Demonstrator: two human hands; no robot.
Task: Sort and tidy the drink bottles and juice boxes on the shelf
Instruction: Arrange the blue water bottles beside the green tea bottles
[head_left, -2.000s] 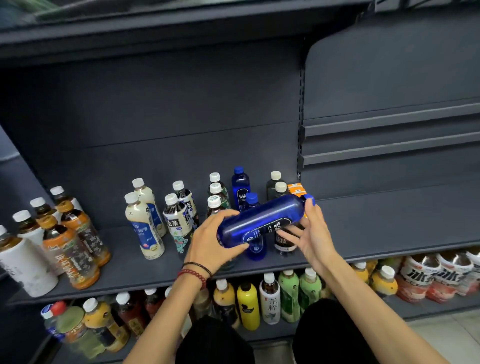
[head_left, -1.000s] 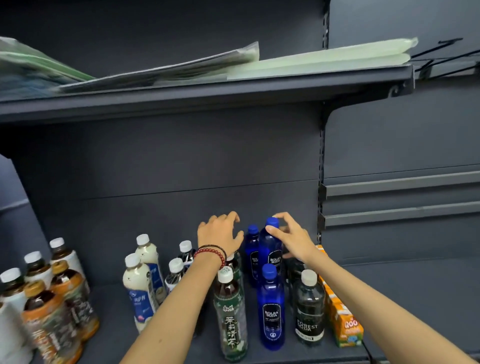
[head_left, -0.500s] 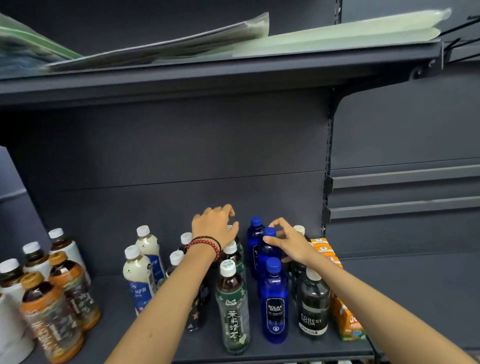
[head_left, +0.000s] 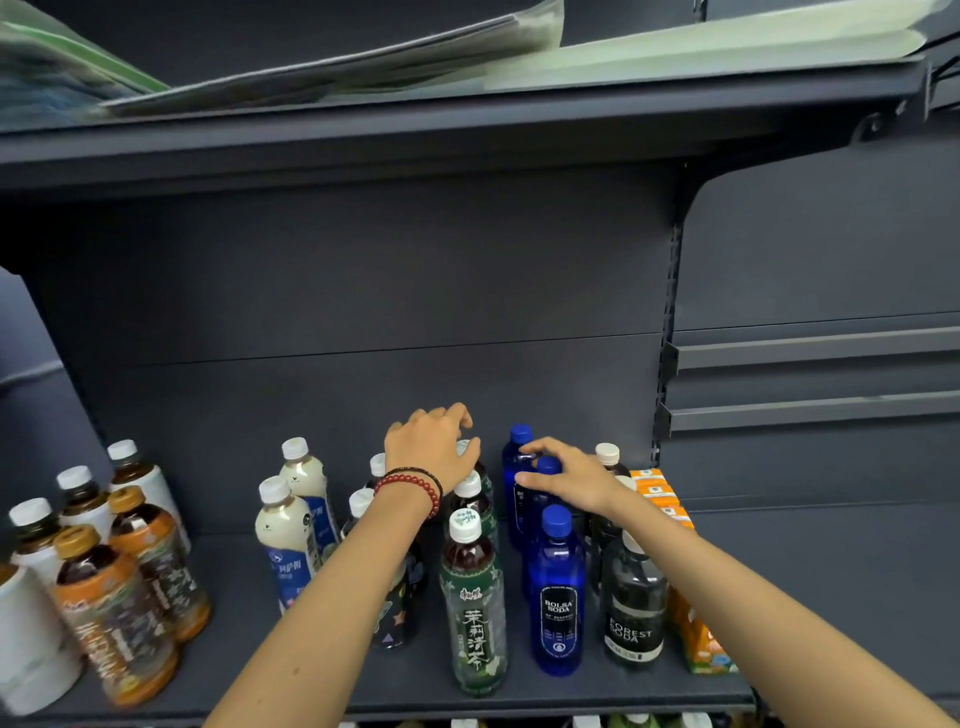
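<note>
Mid shelf (head_left: 597, 693), viewed from the front; 12 o'clock is toward the back panel.

- Left hand (head_left: 431, 452): reaches to the back and its fingers curl over the top of the rear tea bottle (head_left: 464, 447), with the thumb against the white cap. Bead bracelet (head_left: 415, 480) on the wrist.
- Right hand (head_left: 571, 478): thumb and fingers pinch the neck of the middle blue bottle (head_left: 535, 519), just under its cap.
- Blue file: the middle blue bottle stands upright, with the rear blue bottle (head_left: 517, 457) just beside it at 12 o'clock. The front blue bottle (head_left: 557, 597), labelled BOLSA SODA, is at its 6 o'clock.
- Tea file: at 9 o'clock of the blue file. The front tea bottle (head_left: 472, 613) has a green label and is near the shelf lip.
- At 3 o'clock of the blue file is a file of clear dark bottles. The front one, the FOREST SODA bottle (head_left: 635, 608), is partly behind the right forearm.
- Juice boxes (head_left: 660, 491): an orange row at 3 o'clock of the soda bottles, running front to back.
- Under the left forearm is a dark star-label bottle (head_left: 395, 613). Cream milk-tea bottles (head_left: 285, 540) are at its 9 o'clock.
- Far at 9 o'clock are the orange-label bottles (head_left: 114, 613); their labels are blurred.
- Upper shelf (head_left: 467, 140) carries flat packets (head_left: 363, 57)
</note>
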